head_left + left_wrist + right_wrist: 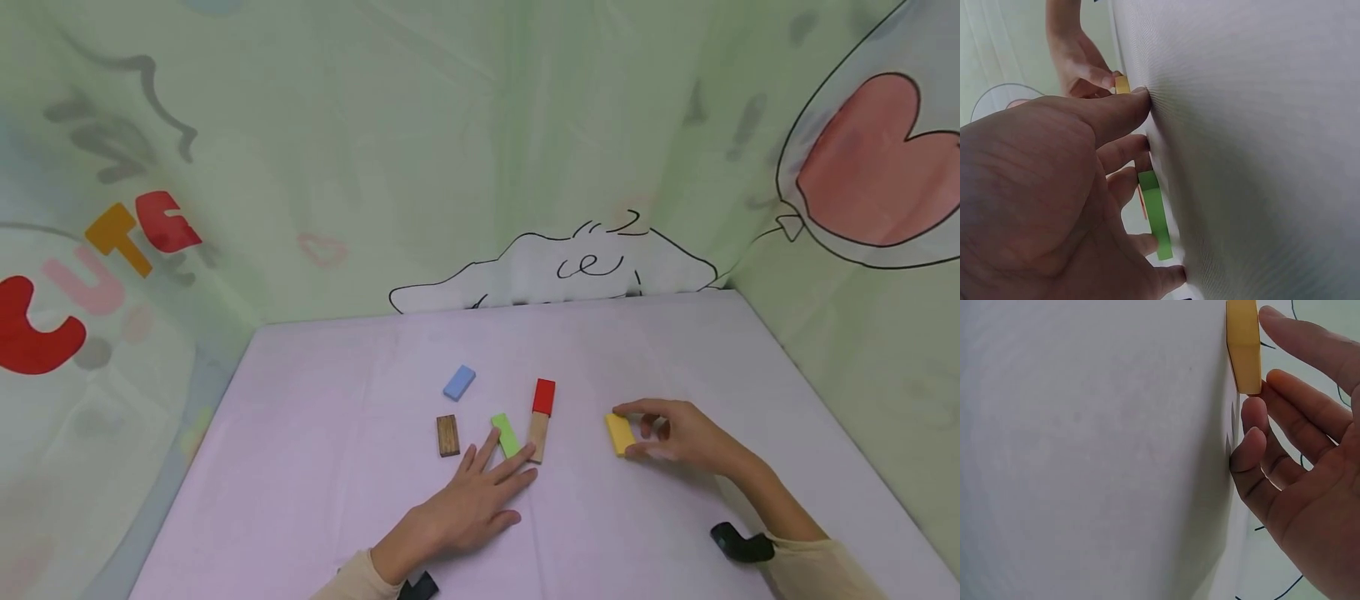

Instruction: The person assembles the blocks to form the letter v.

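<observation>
Right of five blocks (447, 436), another block (620, 435) seemingly touches the table (300, 467).

Pale green walls (420, 150) rise behind the lilac table (262, 483), a drawn white figure (517, 271) along its far edge, coloured letters (112, 227) beyond the far left corner, a drawn balloon (862, 167) beyond the right

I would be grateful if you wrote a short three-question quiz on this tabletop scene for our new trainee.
1. Which block does the person's right hand hold?
A) the red rectangular block
B) the yellow rectangular block
C) the blue rectangular block

2. True or false: in the head view, the dark-brown rectangular wooden block lies to the left of the light-green rectangular block.

3. Fill in: the fingers touching the light-green block belong to the person's ____.

Key: 1. B; 2. True; 3. left hand.
</observation>
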Available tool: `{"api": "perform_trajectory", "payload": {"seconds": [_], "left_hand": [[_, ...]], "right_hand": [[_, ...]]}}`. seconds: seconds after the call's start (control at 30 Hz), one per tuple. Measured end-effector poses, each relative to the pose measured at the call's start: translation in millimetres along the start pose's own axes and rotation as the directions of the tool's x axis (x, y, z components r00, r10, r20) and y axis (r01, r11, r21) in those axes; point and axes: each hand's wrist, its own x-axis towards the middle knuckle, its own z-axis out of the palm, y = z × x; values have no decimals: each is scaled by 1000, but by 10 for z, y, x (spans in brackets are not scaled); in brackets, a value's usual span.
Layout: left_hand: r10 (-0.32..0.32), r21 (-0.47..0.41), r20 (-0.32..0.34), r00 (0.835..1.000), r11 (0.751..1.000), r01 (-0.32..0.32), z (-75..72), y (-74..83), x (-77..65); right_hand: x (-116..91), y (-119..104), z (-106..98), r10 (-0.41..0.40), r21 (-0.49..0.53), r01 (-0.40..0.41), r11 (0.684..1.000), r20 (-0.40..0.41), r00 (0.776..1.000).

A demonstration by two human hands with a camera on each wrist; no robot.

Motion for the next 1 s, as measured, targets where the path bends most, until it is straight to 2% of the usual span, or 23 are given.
{"api": "perform_trajectory", "payload": {"seconds": [0.37,0.77,1.0], "left_hand": [[6,16,-6,1000,1000,-6,-6,16,-14],[2,0,-3,1000,1000,-2,17,-12,17],[4,-3,-2,1000,1000,-4,20,-11,7]], "right_hand": [[-39,10,-6,70,6,-70,998,36,997],[-77,-25,-30,93,-40,-92,995,27,995],[-92,-7,-31,81,-41,-80,996,16,997]]}}
